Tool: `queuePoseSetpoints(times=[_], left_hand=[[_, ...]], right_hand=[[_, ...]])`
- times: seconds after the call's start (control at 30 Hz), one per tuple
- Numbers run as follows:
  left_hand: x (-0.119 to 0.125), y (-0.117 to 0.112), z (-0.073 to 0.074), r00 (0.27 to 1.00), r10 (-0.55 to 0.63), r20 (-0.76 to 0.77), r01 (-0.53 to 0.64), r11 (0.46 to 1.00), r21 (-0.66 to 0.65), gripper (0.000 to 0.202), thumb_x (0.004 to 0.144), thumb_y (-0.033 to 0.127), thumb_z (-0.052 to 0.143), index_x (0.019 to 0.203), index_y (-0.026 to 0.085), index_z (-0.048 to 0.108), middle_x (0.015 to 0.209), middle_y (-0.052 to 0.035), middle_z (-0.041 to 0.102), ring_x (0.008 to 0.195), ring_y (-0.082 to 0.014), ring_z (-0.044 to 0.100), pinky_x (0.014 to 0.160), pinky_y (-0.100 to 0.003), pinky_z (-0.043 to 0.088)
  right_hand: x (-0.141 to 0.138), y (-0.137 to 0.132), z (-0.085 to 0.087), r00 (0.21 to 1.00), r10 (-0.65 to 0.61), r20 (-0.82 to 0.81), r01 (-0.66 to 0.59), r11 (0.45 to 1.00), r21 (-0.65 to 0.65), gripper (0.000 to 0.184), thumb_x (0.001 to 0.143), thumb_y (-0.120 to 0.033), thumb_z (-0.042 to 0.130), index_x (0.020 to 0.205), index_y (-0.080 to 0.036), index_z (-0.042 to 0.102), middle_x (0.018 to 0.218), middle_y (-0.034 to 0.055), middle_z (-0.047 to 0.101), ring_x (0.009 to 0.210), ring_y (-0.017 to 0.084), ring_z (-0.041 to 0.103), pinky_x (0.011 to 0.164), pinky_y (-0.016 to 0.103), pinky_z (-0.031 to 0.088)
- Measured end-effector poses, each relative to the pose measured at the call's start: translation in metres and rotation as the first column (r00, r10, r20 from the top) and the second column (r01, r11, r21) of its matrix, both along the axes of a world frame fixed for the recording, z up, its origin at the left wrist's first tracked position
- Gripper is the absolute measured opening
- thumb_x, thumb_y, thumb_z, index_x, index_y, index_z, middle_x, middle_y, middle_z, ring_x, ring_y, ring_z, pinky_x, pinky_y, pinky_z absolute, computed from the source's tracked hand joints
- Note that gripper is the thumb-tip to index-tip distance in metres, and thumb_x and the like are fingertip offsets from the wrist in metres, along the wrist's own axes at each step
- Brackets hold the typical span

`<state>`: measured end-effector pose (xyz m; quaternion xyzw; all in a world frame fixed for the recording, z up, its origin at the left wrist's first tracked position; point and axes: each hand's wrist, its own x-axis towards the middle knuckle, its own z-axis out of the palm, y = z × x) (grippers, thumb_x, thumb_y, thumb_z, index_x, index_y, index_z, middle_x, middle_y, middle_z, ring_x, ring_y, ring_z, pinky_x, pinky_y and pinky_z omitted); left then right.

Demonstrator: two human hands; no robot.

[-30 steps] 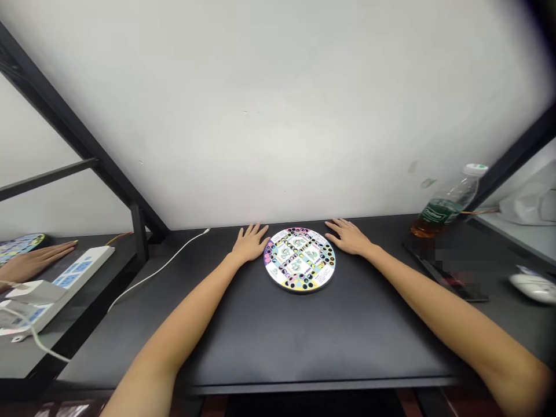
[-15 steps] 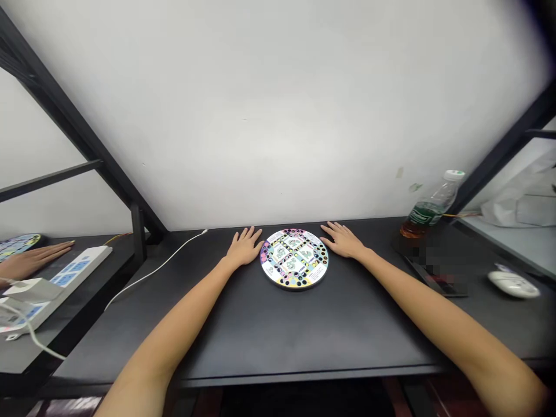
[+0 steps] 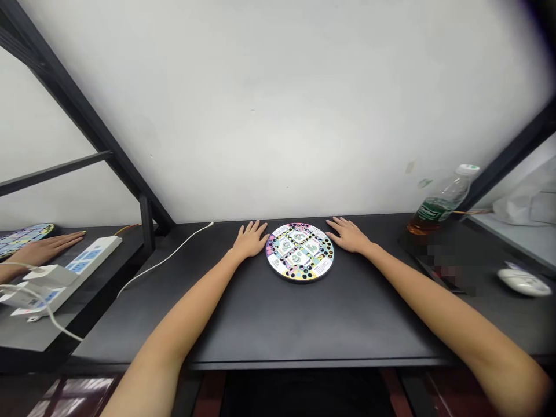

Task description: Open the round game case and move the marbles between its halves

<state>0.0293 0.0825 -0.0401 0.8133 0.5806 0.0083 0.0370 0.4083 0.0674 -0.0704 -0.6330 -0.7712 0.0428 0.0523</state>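
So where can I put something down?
There's bare black tabletop between the round board and the front edge, and between the white cable and left forearm. It's crowded at right, around the bottle and white mouse.

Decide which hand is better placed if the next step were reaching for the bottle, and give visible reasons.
Right, most likely. The right hand rests open and empty between the board and the bottle; the left hand, also empty, is on the board's other side, farther away.

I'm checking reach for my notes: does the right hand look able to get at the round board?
Most likely yes: the right hand lies palm down close beside the round board, with nothing visible between them.
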Motion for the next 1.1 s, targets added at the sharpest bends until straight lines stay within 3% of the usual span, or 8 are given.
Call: queuePoseSetpoints(times=[1.1], left_hand=[[0.0, 0.004, 0.001, 0.998, -0.008, -0.055, 0.009, 1.0, 0.019, 0.066, 0.102, 0.057, 0.02, 0.158, 0.024, 0.029, 0.166, -0.0096, 0.023, 0.153, -0.0318, 0.021, 0.12, -0.057, 0.021]], right_hand=[[-0.004, -0.002, 0.012, 0.999, -0.003, -0.037, 0.002, 1.0, -0.022, 0.078, 0.098, -0.07, 0.025, 0.158, -0.021, 0.036, 0.165, 0.0116, 0.027, 0.152, 0.031, 0.021, 0.122, 0.048, 0.018]])
